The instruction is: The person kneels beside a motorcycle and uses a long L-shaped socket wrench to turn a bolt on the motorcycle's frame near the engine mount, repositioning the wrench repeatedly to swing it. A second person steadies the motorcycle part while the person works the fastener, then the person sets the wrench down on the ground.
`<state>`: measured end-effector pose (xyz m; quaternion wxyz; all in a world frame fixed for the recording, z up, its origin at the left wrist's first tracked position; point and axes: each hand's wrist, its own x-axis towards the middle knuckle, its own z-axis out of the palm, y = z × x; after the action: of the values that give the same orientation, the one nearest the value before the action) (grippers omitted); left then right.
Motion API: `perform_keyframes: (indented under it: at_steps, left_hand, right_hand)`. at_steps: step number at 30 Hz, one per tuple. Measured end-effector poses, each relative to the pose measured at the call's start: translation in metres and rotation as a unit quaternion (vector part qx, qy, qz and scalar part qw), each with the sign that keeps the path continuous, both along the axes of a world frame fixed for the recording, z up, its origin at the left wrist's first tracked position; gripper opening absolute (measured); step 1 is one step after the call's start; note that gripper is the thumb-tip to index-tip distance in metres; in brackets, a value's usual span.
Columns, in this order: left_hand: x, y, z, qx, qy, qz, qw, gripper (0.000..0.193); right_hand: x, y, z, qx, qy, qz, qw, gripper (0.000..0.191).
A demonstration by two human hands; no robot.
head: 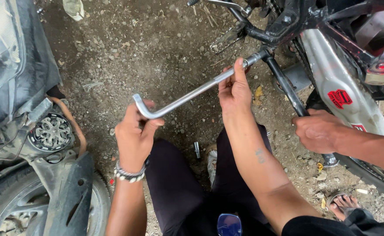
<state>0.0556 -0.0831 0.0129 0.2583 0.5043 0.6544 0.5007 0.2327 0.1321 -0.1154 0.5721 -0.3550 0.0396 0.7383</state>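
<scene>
- Left hand (134,136) at about 7 o'clock from picture centre, fingers curled tight around the bent end of a long metal wrench (192,92); bead bracelet (128,173) on that wrist.
- Right hand (234,89) near centre, fingers wrapped round the wrench shaft close to its far end; thumb points up along it.
- Wrench runs from the left hand toward 1 o'clock; its socket tip (256,57) meets the black frame (288,26) of a motorbike. The bolt itself is hidden behind the tip.
- Another person's hand (319,130) at 3 o'clock, closed on a black stand bar (286,85); the arm is cut off at the right edge, a sandalled foot (344,203) shows below.
- Silver exhaust pipe (332,65) at 2 o'clock, partly cropped.
- Small metal socket (197,149) lies on the gravel ground (157,52), between the knees.
- Second vehicle at 9 o'clock: wheel (8,205) and a round finned cover (52,131), mostly out of view.
- Blue object (229,225) at 6 o'clock, too cropped to identify.
</scene>
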Motion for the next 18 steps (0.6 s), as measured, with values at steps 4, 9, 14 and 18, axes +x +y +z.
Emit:
perform_keyframes:
  at_steps: [4,9,14,18]
  left_hand:
    - [0.019,0.02,-0.028,0.1,-0.26,0.022,0.96,0.038]
    - [0.029,0.043,-0.063,0.209,-0.419,-0.052,0.882,0.039]
    - [0.036,0.06,-0.074,0.223,-0.401,0.078,0.885,0.021]
    - [0.045,0.056,-0.07,0.233,-0.499,0.047,0.833,0.021]
  right_hand:
    - [-0.001,-0.003,0.013,0.029,0.054,-0.011,0.998,0.031]
    - [-0.007,-0.015,0.043,0.089,0.073,0.011,0.993,0.036]
    - [-0.008,-0.013,0.028,0.078,0.023,0.02,0.997,0.028]
    - [-0.005,-0.005,0.004,0.058,0.019,0.02,0.998,0.028]
